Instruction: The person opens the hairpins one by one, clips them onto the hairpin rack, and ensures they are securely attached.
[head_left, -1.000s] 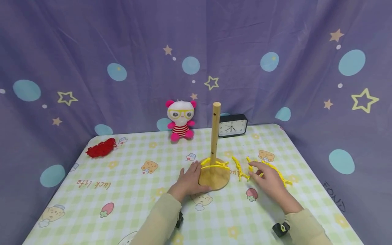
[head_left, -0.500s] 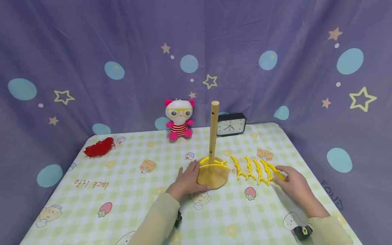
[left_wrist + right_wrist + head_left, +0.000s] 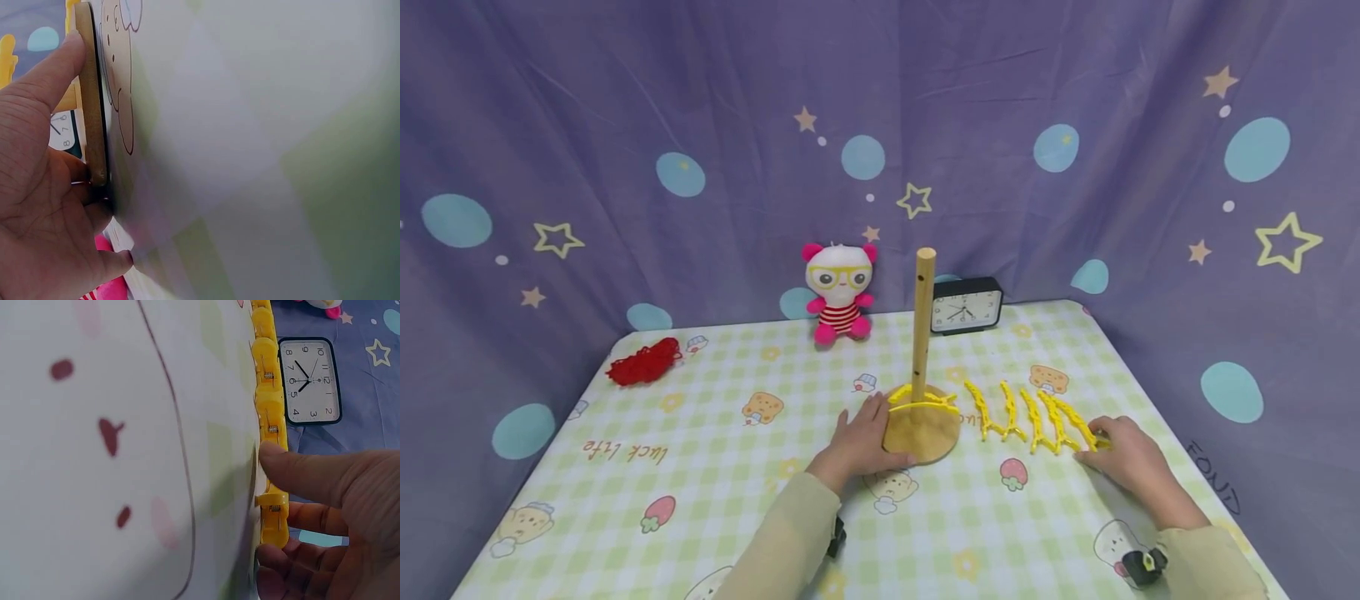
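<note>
A wooden stand, an upright dowel on a round base, stands on the table. My left hand holds the left side of its base, the thumb on the near edge and the fingers farther round. Two slim yellow pieces cross the base at the dowel's foot. To the right lies a row of several long yellow plastic clips, with small metal springs showing in the right wrist view. My right hand is at the row's right end. Its thumb and curled fingers are around the end clip.
A plush panda sits at the back, with a black alarm clock behind the stand. Red mesh-like material lies at the far left. A checked cloth covers the table; a purple curtain hangs behind.
My right hand has moved right along the yellow clips, from the middle of the row to the right end, and the clips now show evenly spaced. The left hand stays on the base.
</note>
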Demonstrator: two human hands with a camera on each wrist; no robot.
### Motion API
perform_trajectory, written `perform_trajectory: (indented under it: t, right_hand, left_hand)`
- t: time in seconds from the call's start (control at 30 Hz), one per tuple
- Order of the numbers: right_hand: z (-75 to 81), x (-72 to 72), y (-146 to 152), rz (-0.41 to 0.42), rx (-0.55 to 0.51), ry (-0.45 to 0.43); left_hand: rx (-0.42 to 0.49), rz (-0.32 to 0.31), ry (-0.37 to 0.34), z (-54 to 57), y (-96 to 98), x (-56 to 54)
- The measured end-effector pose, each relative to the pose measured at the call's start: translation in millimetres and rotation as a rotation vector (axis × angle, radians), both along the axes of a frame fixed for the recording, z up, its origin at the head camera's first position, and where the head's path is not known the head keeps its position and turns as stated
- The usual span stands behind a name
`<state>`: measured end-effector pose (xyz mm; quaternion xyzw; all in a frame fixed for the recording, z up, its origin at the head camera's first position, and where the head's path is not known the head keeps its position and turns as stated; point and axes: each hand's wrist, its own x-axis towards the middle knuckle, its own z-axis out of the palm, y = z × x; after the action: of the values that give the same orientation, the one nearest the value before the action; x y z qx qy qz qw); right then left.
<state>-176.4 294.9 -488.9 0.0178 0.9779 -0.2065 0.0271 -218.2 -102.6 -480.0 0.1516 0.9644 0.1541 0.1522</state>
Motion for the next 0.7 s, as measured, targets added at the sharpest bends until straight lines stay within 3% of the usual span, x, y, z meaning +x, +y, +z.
perform_trajectory:
  t: [0.4, 0.7]
  right_hand:
    - [5.8, -1.0, 2.9, -0.029, 0.02, -0.069]
    - [6.5, -1.4, 6.8, -0.04, 0.015, -0.071]
  left_hand:
    - [0.011, -0.005, -0.005, 0.3, -0.4, 1.2]
    - [0.011, 0.004, -0.013, -1.8, -0.8, -0.5]
